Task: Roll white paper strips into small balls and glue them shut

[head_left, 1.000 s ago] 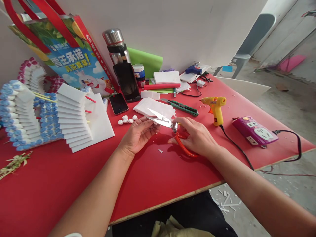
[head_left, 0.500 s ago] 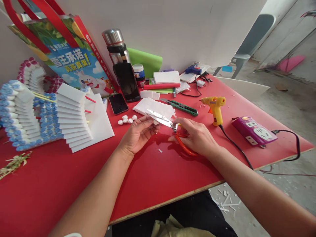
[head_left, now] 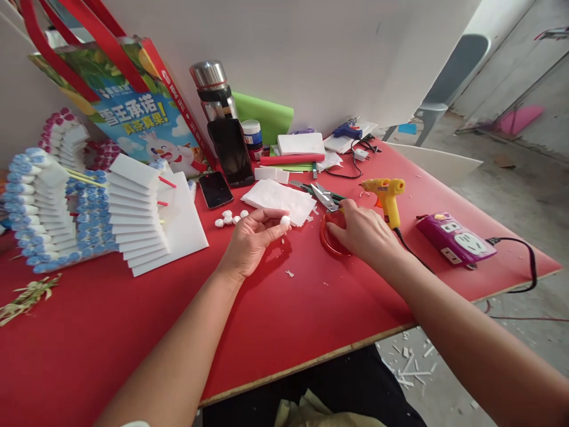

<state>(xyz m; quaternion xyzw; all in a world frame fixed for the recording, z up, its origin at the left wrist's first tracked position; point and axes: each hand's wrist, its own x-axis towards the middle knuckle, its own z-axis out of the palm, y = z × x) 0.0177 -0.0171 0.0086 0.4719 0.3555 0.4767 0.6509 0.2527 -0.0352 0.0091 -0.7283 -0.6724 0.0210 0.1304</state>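
Between the thumb and fingers of my left hand (head_left: pixel 251 242) is a small white ball (head_left: pixel 285 220), pinched at the fingertips. My right hand (head_left: pixel 367 232) is closed on the orange-handled scissors (head_left: pixel 329 201), whose blades point up and to the left over a green cutter. Several white balls (head_left: pixel 227 220) lie on the red table (head_left: pixel 267 332) just left of my left hand. Behind my hands lies a stack of thin white sheets (head_left: pixel 280 198). Small white scraps (head_left: pixel 290 273) are scattered in front of my hands.
A yellow glue gun (head_left: pixel 389 196) stands right of my right hand, its cord running to the right. Farther right is a purple power strip (head_left: pixel 457 240). White-and-blue craft pieces (head_left: pixel 44 207), two phones, a flask (head_left: pixel 213 89) and a printed bag (head_left: pixel 133 118) fill the left and back.
The scissors have moved away from my left hand, to the right and down onto the table area. The white ball now shows plainly in my left fingertips.
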